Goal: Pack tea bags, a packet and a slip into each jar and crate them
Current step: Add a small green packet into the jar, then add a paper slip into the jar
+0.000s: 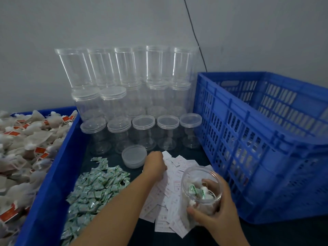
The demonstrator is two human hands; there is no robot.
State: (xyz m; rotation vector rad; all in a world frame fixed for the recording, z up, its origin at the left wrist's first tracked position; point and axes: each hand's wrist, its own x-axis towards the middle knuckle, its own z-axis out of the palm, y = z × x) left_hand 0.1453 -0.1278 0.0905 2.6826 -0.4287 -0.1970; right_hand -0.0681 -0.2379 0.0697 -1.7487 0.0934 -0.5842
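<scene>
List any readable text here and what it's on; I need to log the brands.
None can be quoted.
Slips: red and dark print, too blurred to read.
Tea bags: red tags with pale marks, too small.
Packets: green print, illegible.
Jar in the right hand, lid, crate: no text visible.

Pale grey wall [106, 23] behind, thin black cable [194, 34] running down it, dark tabletop [266, 235]

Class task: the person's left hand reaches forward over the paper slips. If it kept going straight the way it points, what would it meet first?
Probably the loose lid lying just ahead of the left hand, then the row of lidded jars behind it; depth is hard to judge.
</scene>
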